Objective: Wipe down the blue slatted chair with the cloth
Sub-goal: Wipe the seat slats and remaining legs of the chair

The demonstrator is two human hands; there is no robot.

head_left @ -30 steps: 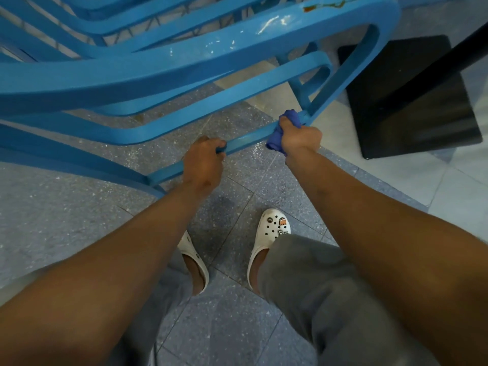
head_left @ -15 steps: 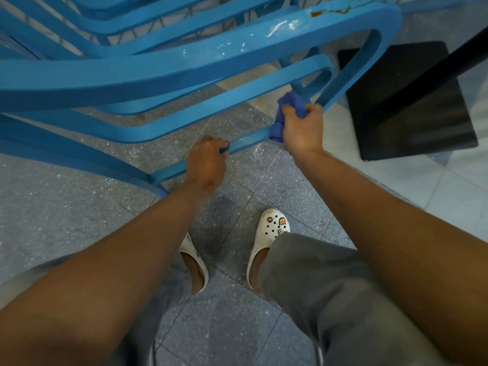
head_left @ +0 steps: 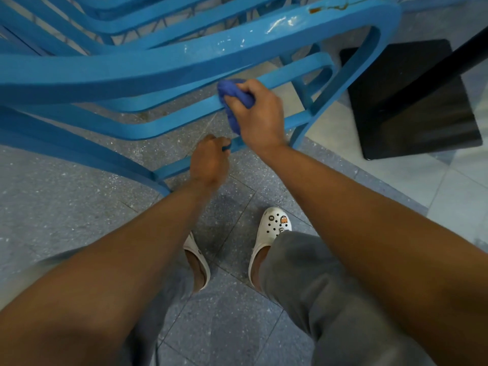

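Nearest the camera, my two bare forearms reach forward over my grey trousers [head_left: 330, 299] and white clogs [head_left: 274, 228], which stand on the grey speckled floor tiles [head_left: 66, 207] just short of the blue slatted chair [head_left: 158, 67]. Taking that chair as landmark: my left hand [head_left: 210, 162] is curled round its lowest, nearest slat [head_left: 171, 169], fingers wrapped over the top edge, gripping it. Just beyond and slightly to the right, my right hand [head_left: 260, 112] clutches the bunched blue cloth [head_left: 233, 97], fingers folded over it, and presses it against the next slat up, where that slat runs toward the chair's right upright. Part of the cloth hangs below my palm, in front of the lower slat. Above the cloth lies the chair's broad top rail [head_left: 237, 48], its paint chipped and flecked with white, with a rust-coloured scrape near its right corner. Farther still, more blue slats curve away to the upper left. To the right of the chair, a black square base [head_left: 412, 101] sits on paler tiles, with a dark post [head_left: 449, 59] crossing above it.
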